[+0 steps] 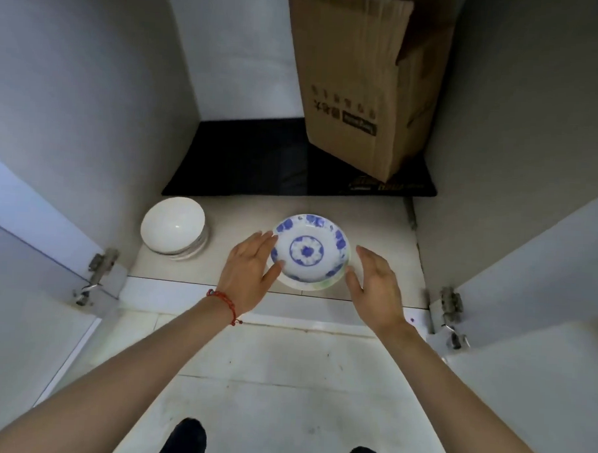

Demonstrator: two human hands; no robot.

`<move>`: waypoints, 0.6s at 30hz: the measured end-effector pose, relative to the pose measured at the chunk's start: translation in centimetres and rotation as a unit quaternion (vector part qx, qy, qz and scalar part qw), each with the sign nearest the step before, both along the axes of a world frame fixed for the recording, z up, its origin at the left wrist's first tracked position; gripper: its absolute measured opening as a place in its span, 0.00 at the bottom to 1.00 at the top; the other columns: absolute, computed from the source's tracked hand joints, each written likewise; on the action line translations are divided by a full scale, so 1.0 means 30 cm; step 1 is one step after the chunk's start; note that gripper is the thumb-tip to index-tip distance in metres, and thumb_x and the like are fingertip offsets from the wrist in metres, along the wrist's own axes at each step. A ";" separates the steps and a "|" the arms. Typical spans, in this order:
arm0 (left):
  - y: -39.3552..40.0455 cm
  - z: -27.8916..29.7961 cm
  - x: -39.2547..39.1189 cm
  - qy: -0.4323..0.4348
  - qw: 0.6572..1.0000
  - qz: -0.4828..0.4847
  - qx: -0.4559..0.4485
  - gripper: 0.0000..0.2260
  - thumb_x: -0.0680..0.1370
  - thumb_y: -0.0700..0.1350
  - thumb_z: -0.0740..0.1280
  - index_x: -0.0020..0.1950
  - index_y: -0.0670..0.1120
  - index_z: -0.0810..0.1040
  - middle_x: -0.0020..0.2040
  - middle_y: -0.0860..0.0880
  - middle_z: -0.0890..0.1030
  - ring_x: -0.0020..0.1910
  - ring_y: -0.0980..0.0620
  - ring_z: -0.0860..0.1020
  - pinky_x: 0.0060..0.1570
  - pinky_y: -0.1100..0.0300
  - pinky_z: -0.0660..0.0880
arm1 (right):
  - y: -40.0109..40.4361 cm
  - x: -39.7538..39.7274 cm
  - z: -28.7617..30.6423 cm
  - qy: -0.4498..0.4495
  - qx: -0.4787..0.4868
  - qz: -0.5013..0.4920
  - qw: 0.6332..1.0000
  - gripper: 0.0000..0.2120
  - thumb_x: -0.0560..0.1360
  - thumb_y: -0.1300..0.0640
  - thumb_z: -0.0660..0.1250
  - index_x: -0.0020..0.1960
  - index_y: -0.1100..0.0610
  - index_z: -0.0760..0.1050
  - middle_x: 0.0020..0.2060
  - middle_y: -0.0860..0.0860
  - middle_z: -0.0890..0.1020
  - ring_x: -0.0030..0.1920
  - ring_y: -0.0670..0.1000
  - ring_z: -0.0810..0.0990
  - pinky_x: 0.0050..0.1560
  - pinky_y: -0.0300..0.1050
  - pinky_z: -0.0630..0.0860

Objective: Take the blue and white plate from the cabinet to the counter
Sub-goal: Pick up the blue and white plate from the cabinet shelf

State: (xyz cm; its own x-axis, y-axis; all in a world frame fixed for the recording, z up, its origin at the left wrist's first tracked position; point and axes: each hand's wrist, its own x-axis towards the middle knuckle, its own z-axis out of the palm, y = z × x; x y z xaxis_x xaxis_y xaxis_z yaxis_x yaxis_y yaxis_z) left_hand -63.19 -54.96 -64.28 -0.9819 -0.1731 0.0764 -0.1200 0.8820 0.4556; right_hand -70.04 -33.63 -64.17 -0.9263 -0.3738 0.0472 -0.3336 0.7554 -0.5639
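Observation:
A blue and white plate point(310, 249) with a flower pattern lies near the front edge of the cabinet floor point(385, 264), on top of another pale plate whose rim shows below it. My left hand point(251, 268) is at the plate's left rim, fingers spread, thumb touching the edge. My right hand point(374, 281) is just right of the plate, fingers apart, thumb close to the rim. Neither hand holds the plate.
A stack of white bowls point(173, 230) sits to the left inside the cabinet. A tall cardboard box point(362, 85) stands on a black flat appliance point(259, 163) at the back. Both cabinet doors hang wide on hinges point(100, 269). Pale floor tiles lie below.

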 end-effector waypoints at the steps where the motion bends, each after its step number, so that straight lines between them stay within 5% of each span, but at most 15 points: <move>1: -0.010 -0.040 -0.014 0.002 1.000 0.000 0.000 0.22 0.78 0.49 0.59 0.69 0.41 0.63 0.70 0.40 0.68 0.71 0.43 0.62 0.70 0.50 0.59 | -0.009 -0.016 -0.042 -0.001 -0.006 -0.004 1.000 0.21 0.77 0.52 0.59 0.67 0.59 0.65 0.64 0.59 0.74 0.64 0.57 0.70 0.63 0.51 0.67; 18: -0.093 -0.381 -0.199 -0.017 0.996 0.069 0.052 0.22 0.78 0.50 0.59 0.69 0.40 0.63 0.70 0.40 0.68 0.70 0.42 0.64 0.69 0.47 0.62 | -0.074 -0.217 -0.366 -0.005 -0.038 -0.038 0.999 0.21 0.77 0.48 0.57 0.65 0.58 0.66 0.62 0.57 0.76 0.62 0.55 0.72 0.62 0.56 0.73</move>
